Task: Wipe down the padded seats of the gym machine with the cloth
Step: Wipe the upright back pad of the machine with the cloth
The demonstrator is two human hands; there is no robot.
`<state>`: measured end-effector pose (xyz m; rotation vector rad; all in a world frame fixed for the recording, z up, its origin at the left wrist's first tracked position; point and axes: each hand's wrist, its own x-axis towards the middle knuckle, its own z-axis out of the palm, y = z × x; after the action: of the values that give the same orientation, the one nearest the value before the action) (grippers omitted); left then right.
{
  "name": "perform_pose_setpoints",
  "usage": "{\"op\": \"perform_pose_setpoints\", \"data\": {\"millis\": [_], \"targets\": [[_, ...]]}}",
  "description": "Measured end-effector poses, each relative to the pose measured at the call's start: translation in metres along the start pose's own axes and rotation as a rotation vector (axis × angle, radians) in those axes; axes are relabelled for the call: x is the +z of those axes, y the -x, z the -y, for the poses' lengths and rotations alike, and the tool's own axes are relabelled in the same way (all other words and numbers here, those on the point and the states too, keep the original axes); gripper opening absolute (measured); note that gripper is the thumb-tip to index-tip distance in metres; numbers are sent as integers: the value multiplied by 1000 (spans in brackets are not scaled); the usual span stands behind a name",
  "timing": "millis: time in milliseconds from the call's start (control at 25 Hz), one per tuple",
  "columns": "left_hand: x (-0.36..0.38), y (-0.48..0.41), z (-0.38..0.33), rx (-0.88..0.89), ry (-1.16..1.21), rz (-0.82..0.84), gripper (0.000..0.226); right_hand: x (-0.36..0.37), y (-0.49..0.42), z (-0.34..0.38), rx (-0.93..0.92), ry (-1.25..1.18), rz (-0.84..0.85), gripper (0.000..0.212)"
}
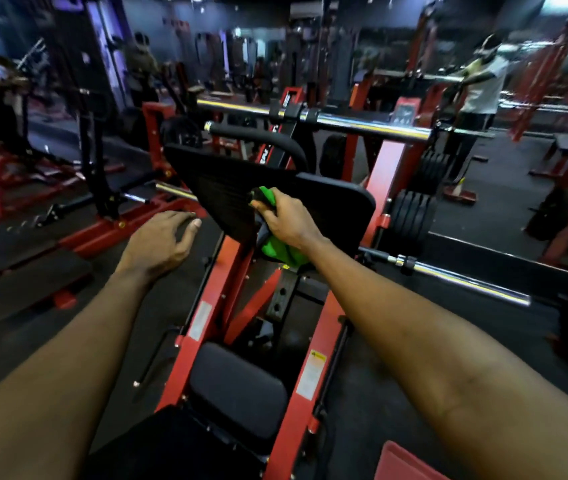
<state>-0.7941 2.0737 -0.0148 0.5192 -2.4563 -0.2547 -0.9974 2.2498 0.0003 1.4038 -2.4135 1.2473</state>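
Note:
A red-framed gym machine (pixel 313 344) fills the middle of the head view. Its black padded seat (pixel 237 382) lies low in the frame, below a large black ribbed plate (pixel 220 192) tilted up ahead. My right hand (pixel 287 218) grips a bright green cloth (pixel 272 249) against the plate's lower middle; part of the cloth hangs beneath the hand. My left hand (pixel 161 239) hovers with relaxed fingers just left of the plate's lower left edge, holding nothing.
A chrome bar (pixel 344 121) crosses behind the plate, and another chrome bar (pixel 466 280) sticks out at the right. Black weight plates (pixel 414 216) stand right of the machine. Other red machines surround it. A person in a white top (pixel 481 84) stands at the far right.

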Motion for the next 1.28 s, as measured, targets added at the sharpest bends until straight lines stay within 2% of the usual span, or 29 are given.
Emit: {"op": "perform_pose_setpoints", "data": {"millis": [80,200,360,480,600,720,880,1000,1280], "targets": [[-15,-20,-10,37,-9,-32,50,-30,-9,13,-17,26,-56,30],[-25,-41,-25,87,-3,-14,61,-67,-17,26,-13,41,-114,28],[-24,-59,-45,153,13,22,63,-95,-20,25,33,78,-154,25],[-19,-74,-63,207,38,38,60,-113,-15,20,59,82,-192,25],[-8,-91,-93,263,48,52,46,-142,1,7,86,115,-230,28],[7,-103,-131,337,90,63,49,-181,25,-11,126,166,-283,32],[37,-105,-216,447,155,105,36,-254,83,-48,244,261,-372,35],[63,-93,-295,562,229,168,45,-313,144,-78,356,315,-436,34],[104,-37,-498,796,354,318,56,-452,330,-114,617,524,-616,46]]}}
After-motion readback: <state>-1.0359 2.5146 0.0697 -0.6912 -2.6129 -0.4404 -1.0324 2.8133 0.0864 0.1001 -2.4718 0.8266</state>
